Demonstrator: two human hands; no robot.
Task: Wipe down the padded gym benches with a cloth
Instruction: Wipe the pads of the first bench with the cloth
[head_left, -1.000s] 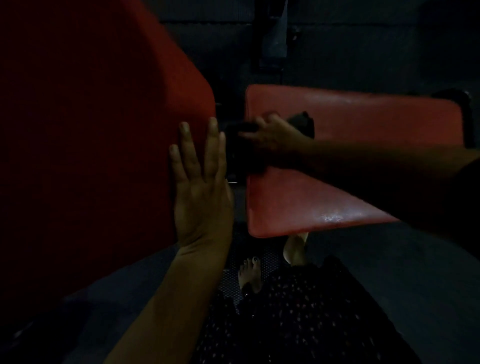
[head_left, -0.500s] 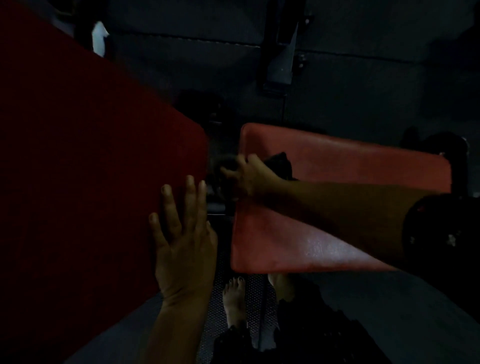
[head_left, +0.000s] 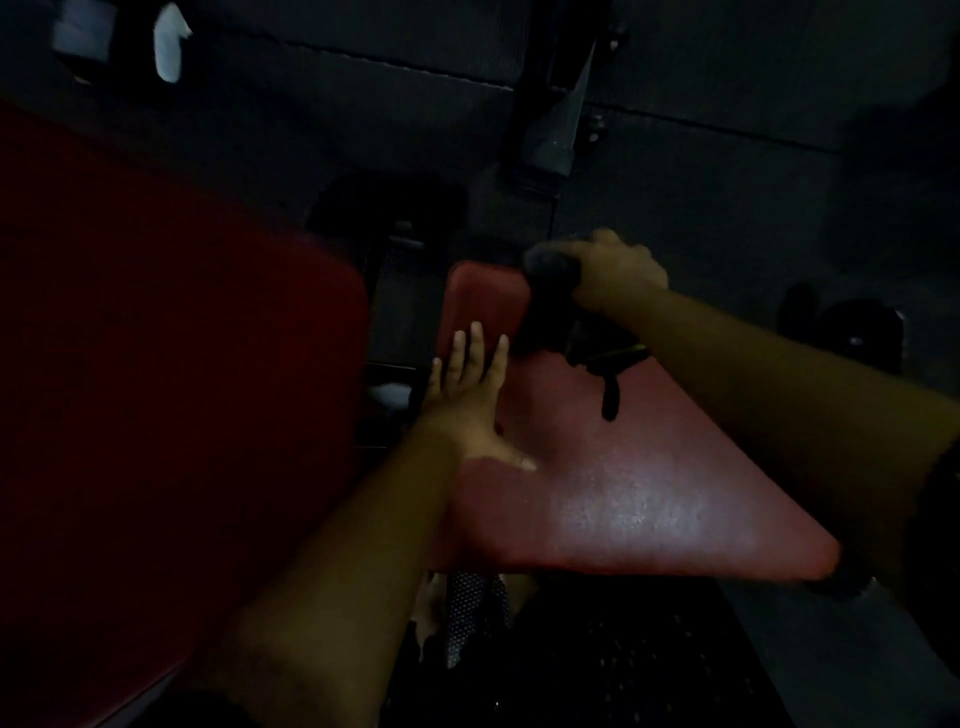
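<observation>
Head view, dark cloth (head_left: 550, 306) gripped in curled right hand (head_left: 618, 273) at far edge of red seat pad (head_left: 639, 493), left hand (head_left: 467, 395) laid flat on it, fingers straight.

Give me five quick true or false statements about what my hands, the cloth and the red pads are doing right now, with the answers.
1. The right hand grips a dark cloth. True.
2. The left hand holds a spray bottle. False: it lies flat, fingers straight, on the red seat pad, holding nothing.
3. The cloth sits at the seat pad's near edge. False: it is at the far, narrow end.
4. A larger darker red pad lies left of the seat pad. True.
5. The two pads touch. False: a dark gap separates them.
</observation>
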